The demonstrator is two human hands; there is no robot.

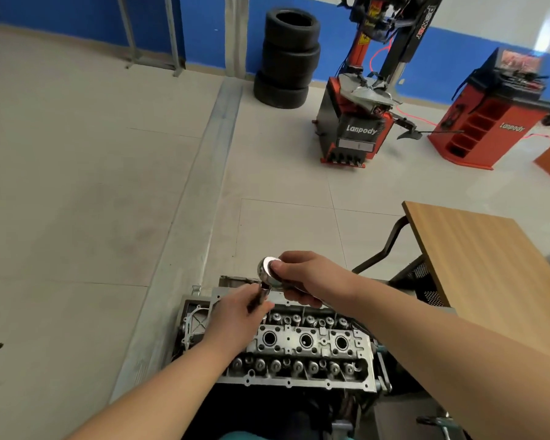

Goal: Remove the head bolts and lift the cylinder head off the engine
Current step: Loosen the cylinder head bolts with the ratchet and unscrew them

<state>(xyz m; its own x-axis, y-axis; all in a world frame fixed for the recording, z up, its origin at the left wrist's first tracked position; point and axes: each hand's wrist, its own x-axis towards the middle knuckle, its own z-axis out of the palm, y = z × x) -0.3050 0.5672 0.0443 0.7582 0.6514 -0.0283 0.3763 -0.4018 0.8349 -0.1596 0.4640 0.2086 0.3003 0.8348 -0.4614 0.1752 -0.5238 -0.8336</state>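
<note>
Cylinder head (pixel 302 347) sits low centre on the engine, left hand (pixel 235 312) pinching the extension shaft (pixel 261 296), right hand (pixel 311 281) gripping the ratchet (pixel 269 269) above the far edge; a tilted socket risks rounding a bolt.

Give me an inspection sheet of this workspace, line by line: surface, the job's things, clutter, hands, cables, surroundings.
Surface: wooden table to the right, its visible top bare; pale tiled floor with a metal strip.
Job's things: cylinder head still seated on the engine, valve springs and three round wells exposed; ratchet held above its far edge.
Clutter: nothing seen on the cylinder head.
Hands: right hand grips the ratchet near its round head; left hand pinches the dark piece hanging under it.
Cables: red hose on the tyre machine.
Surroundings: stacked tyres, red cabinet, blue wall.
</note>
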